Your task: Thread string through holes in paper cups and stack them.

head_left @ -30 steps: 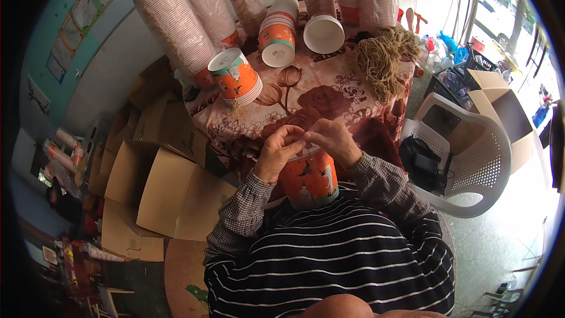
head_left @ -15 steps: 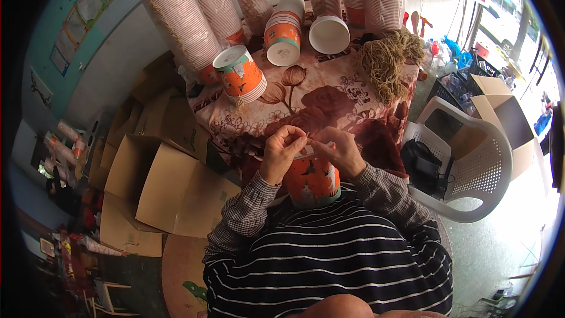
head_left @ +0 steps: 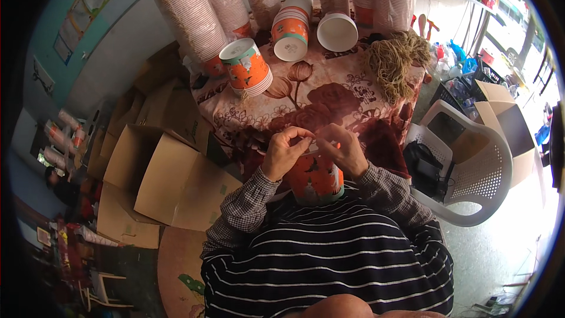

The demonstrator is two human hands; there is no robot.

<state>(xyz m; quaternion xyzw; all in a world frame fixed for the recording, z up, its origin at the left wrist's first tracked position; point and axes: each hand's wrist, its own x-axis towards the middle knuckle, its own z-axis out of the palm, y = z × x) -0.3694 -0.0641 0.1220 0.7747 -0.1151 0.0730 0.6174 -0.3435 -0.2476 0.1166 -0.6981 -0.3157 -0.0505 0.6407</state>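
An orange paper bucket (head_left: 318, 181) with dark and white figures and a green band stands against my lap, its upper part between my hands. My left hand (head_left: 285, 152) pinches thumb and forefinger together over the bucket's top, at its left. My right hand (head_left: 346, 152) faces it from the right, fingers curled and thumb pressed in. Whatever lies between the fingertips is too small to make out. Beyond, on the flowered cloth, are an orange bucket stack (head_left: 246, 69) with strands at its rim and a bundle of tan twine (head_left: 395, 68).
Tall plastic-wrapped stacks of buckets (head_left: 185, 12) line the table's back. A bucket stack on its side (head_left: 291, 29) and a white-lined bucket (head_left: 337, 33) lie before them. Open cardboard boxes (head_left: 170, 179) stand left; a white plastic chair (head_left: 482, 165) with a black bag stands right.
The view has shifted slightly, moving the table things a little right and up in the picture. My hands stay together above the bucket, with small finger movements.
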